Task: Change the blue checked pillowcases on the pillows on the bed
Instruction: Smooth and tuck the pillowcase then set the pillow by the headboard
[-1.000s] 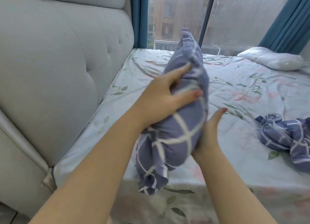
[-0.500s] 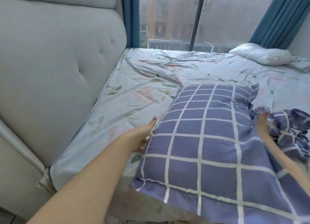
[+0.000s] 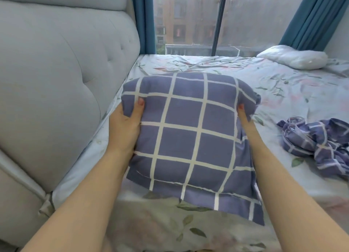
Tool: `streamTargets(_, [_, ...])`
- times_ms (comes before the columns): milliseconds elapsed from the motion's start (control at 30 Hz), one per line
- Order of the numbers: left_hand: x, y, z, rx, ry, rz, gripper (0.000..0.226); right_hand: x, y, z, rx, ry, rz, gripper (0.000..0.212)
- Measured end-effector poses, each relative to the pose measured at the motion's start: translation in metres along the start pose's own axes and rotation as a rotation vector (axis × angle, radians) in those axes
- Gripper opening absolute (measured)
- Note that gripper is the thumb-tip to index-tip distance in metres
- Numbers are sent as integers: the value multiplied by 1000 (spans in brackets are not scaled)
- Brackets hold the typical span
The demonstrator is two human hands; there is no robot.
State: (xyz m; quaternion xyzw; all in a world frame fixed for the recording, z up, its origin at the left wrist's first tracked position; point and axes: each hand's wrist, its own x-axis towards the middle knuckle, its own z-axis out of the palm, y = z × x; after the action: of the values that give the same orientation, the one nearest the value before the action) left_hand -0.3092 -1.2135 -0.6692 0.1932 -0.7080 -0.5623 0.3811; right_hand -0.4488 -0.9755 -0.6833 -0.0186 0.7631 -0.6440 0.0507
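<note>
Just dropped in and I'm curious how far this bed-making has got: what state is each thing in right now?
checked pillow: in its case, held at both side edges.
left hand: grips the pillow's left edge.
right hand: grips the pillow's right edge.
loose checked pillowcase: crumpled, lying on the sheet.
white pillow: bare, lying at the far corner.
floral sheet: wrinkled.

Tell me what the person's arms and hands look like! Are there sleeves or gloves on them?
No sleeves and no gloves show. The left hand and the right hand are bare, and so are both forearms right down to the picture's edge. No watch, bracelet or ring can be seen. The thumbnails wear reddish-pink polish.
</note>
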Motion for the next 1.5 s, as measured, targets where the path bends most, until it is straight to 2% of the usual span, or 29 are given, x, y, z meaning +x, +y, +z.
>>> streamTargets(67, [6, -31, -6, 106, -52, -136, 36, 3, 18, 11, -55, -23, 98, 57])
streamTargets(100, [10, -51, -8, 168, -101, -248, 34, -1, 28, 14, -94, -82, 157, 50])
streamTargets(133, [14, -68, -11, 233, -165, -379, 36, -3, 37, 17, -175, -110, 206, 51])
streamTargets(200, [19, -88, -18, 338, -266, -561, 52, -6, 45, 16, -297, -122, 243, 69])
streamTargets(300, [21, -84, -28, 320, -324, -686, 92, -11, 45, 15, -323, -112, 243, 88])
streamTargets(400, [16, -74, -32, 348, -362, -738, 94, -19, 57, 18, -374, -120, 233, 109])
streamTargets(500, [12, -71, -41, 350, -403, -808, 103, -24, 67, 20, -342, -104, 239, 108])
streamTargets(567, [10, -69, -47, 289, -449, -884, 126, -26, 62, 22, -205, -69, 258, 95])
streamTargets(633, [10, -70, -52, 217, -447, -886, 139, -27, 57, 23, -72, -56, 274, 61])
streamTargets(667, [8, -67, -53, 169, -437, -855, 129, -27, 56, 22, -30, -59, 285, 49])
streamTargets(733, [6, -60, -54, 59, -417, -811, 87, -27, 55, 20, 41, -53, 310, 40])
streamTargets(800, [5, -57, -55, -22, -434, -813, 53, -26, 56, 16, 106, -69, 334, 42])
streamTargets(833, [3, -55, -56, -43, -441, -812, 47, -26, 56, 14, 131, -94, 352, 46])
streamTargets(900, [2, -56, -56, -40, -415, -797, 46, -27, 55, 5, 161, -188, 397, 53])
streamTargets(967, [2, -57, -54, 17, -356, -755, 46, -31, 53, -5, 171, -342, 421, 50])
streamTargets(1033, [2, -57, -50, 128, -293, -665, 47, -33, 56, -12, 77, -471, 398, 53])
streamTargets(1100, [2, -58, -47, 282, -287, -561, 50, -35, 61, -12, -105, -449, 317, 58])
streamTargets(1167, [1, -58, -46, 367, -337, -511, 45, -34, 64, -7, -196, -340, 244, 56])
streamTargets(1300, [2, -48, -52, 225, -459, -741, 43, -34, 62, 9, -106, -255, 214, 51])
streamTargets(1400, [3, -46, -54, 209, -426, -803, 31, -33, 58, 9, -54, -306, 276, 50])
streamTargets(1500, [4, -40, -53, 65, -375, -942, 27, -32, 55, -2, 2, -298, 351, 50])
